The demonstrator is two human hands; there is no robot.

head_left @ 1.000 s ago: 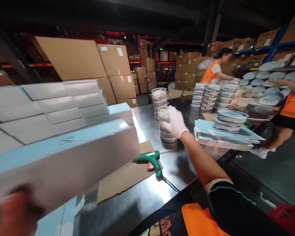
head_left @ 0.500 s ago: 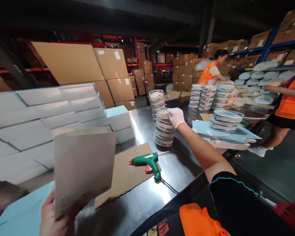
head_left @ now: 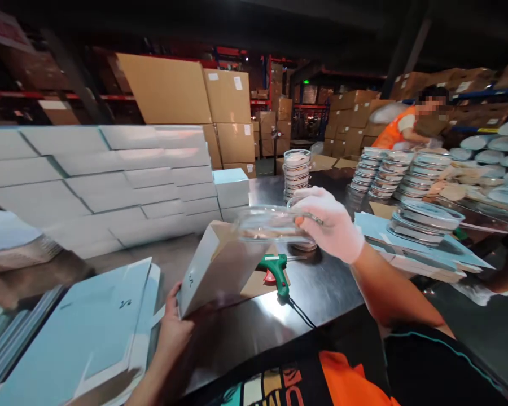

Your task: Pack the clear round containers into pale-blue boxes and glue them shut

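My bare left hand (head_left: 178, 313) grips a white cardboard box (head_left: 226, 270) from below, tilted, with its upper end towards the glass. In my right hand (head_left: 332, 223), which wears a white glove, is a clear glass dish (head_left: 266, 223), blurred by motion and held just over the box's top. I cannot tell whether dish and box touch. Behind the right hand stands a stack of the same dishes, mostly hidden. Below the dish, a green glue gun (head_left: 277, 270) lies on the table, its front end covered by the box.
White boxes (head_left: 144, 186) form a wall at left. Flat blue cardboard sheets (head_left: 97, 321) lie front left. More dish stacks (head_left: 296, 172) stand further back, others on blue sheets (head_left: 423, 248) at right. A co-worker in an orange vest (head_left: 395, 132) bends over the far end; another person's arm shows at the left.
My right hand has lifted a dish off the stack and brought it left, over the box. The box has moved right and turned. The view has swung left.
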